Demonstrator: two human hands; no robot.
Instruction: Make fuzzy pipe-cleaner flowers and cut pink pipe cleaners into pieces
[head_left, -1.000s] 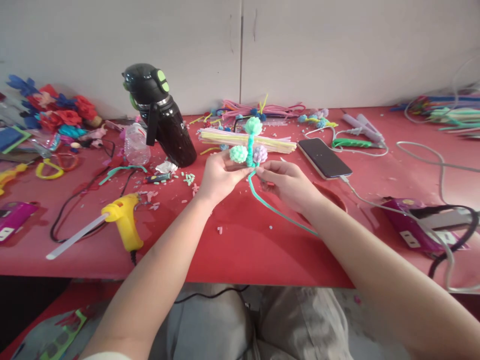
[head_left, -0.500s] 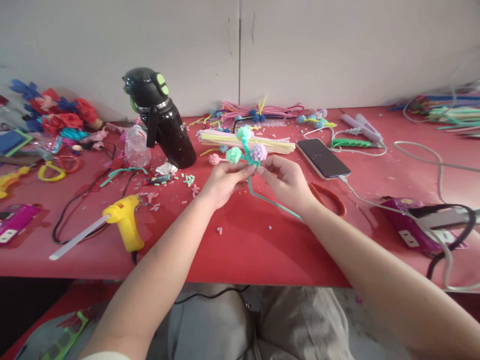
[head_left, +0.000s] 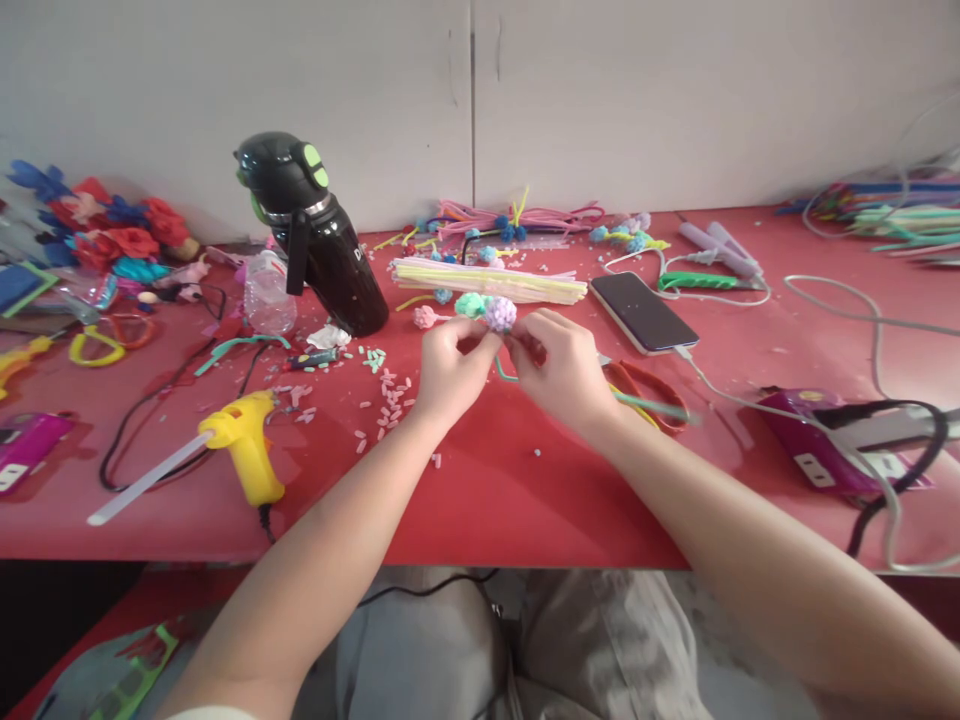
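My left hand [head_left: 451, 371] and my right hand [head_left: 559, 368] meet over the red table [head_left: 495, 490], both pinching a small pipe-cleaner flower cluster [head_left: 489, 310] with mint and lilac pom heads. Its teal stem [head_left: 651, 404] trails out to the right past my right wrist, low over the table. A pink pom flower [head_left: 425, 317] lies just left of the cluster. Behind my hands lies a bundle of pale yellow sticks [head_left: 487, 281].
A yellow glue gun [head_left: 240, 445] lies front left with its cord. A black flask [head_left: 319, 240] leans behind it. A phone [head_left: 643, 312] on a cable, red scissors [head_left: 652, 392], a purple power strip [head_left: 825, 450], paper flowers [head_left: 112, 230] and loose pipe cleaners [head_left: 525, 216] surround my hands.
The flower cluster has tipped down from upright toward the table. My hands have closed together around it, and the teal stem has swung from pointing toward me to lying out to the right.
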